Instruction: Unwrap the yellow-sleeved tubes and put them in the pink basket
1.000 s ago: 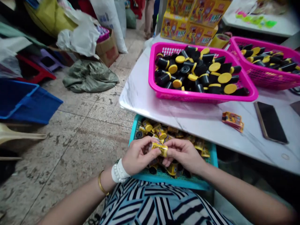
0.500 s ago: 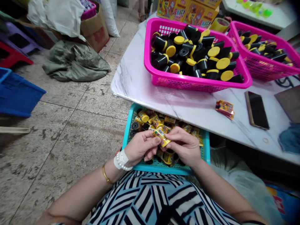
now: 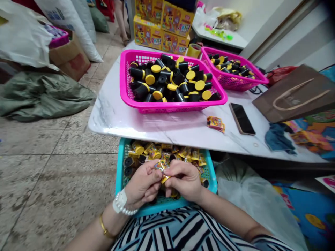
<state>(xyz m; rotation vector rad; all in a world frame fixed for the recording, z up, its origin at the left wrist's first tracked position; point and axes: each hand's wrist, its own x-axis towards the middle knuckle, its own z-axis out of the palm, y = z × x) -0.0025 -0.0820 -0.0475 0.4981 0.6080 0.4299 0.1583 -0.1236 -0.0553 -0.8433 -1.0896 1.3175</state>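
Note:
Between my two hands is a small yellow printed wrapper [image 3: 162,167], pinched at its edges over the teal basket [image 3: 212,174]. My left hand [image 3: 143,182] is closed on its left side, thumb on top. The fingers of my right hand [image 3: 184,177] pinch its right side. Whether anything is inside the wrapper cannot be made out. Beneath my hands the teal basket holds many yellow-wrapped black cups [image 3: 137,149]. On the table, a pink basket [image 3: 180,108] is heaped with black cups with yellow lids [image 3: 171,87].
A small stack of printed wrappers [image 3: 216,123] and a phone [image 3: 242,119] lie on the white table [image 3: 157,129]. Farther right stand a second pink basket [image 3: 235,83] and a brown paper bag [image 3: 295,94]. Yellow cartons [image 3: 162,31] are stacked behind; a green sack [image 3: 44,96] lies on the floor.
The view has swung to the right, bringing the paper bag into sight. Both hands still hold the wrapper over the teal basket, their fingers shifted slightly on it.

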